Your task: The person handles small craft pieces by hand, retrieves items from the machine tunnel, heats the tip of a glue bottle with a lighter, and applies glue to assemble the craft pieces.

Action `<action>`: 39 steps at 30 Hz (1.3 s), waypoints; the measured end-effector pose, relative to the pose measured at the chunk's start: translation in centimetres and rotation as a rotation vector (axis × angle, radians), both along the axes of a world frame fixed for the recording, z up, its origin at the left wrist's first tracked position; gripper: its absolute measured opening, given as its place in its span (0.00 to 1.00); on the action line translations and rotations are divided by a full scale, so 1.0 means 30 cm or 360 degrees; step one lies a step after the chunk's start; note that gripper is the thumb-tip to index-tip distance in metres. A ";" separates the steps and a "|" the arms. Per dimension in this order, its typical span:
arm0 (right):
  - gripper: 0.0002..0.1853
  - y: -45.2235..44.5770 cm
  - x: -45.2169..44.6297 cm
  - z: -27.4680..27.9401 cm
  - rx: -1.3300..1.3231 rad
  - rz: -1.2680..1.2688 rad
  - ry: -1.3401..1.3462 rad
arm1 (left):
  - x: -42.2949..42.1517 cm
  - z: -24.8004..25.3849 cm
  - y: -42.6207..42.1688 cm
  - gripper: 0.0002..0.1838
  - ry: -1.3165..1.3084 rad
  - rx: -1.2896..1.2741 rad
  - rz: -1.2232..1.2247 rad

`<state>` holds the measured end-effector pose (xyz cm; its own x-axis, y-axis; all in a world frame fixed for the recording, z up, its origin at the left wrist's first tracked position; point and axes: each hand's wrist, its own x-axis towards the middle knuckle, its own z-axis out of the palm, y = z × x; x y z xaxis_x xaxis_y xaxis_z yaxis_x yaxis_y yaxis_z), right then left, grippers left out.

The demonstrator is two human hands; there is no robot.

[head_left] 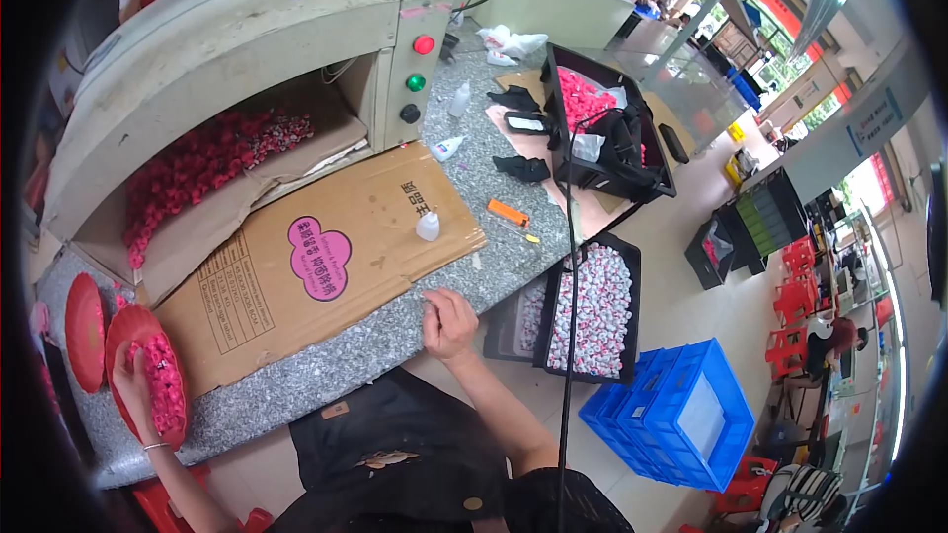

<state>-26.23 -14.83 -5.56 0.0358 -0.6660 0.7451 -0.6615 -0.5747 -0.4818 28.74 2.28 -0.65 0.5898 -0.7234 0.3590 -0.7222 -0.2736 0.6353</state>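
Observation:
My left hand (133, 390) reaches into a long red bowl (118, 326) at the table's left end. Its bent fingers are close together among the small bright pink pieces (168, 390); what they grip is hidden. Over the table's front edge is my right hand (450, 324), fingers curled in and thumb against them; anything held there is too small to make out. Between the hands lies a flattened cardboard sheet (385, 197) with a pink printed label. A small white bottle (428, 227) stands on it. Another red bowl (85, 331) sits beside the first.
A grey machine (296, 10) with an arched opening holds many pink pieces (197, 168). An orange tool (508, 212) lies on the granite table (474, 163). At right are a black crate (553, 89), a bin of white-and-pink pieces (592, 311) and stacked blue crates (681, 415). A dark cable (567, 365) hangs down.

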 end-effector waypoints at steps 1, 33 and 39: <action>0.13 0.000 0.000 -0.001 -0.0002 -0.0003 0.0001 | -0.017 0.024 -0.005 0.14 -0.0004 0.0118 0.0009; 0.14 -0.001 0.001 -0.009 -0.0017 0.0007 -0.0005 | -0.026 0.003 -0.010 0.09 0.0116 0.0043 -0.0113; 0.14 -0.002 0.000 -0.005 -0.0021 0.0015 0.0012 | -0.012 0.005 0.026 0.10 -0.0141 0.0164 -0.0152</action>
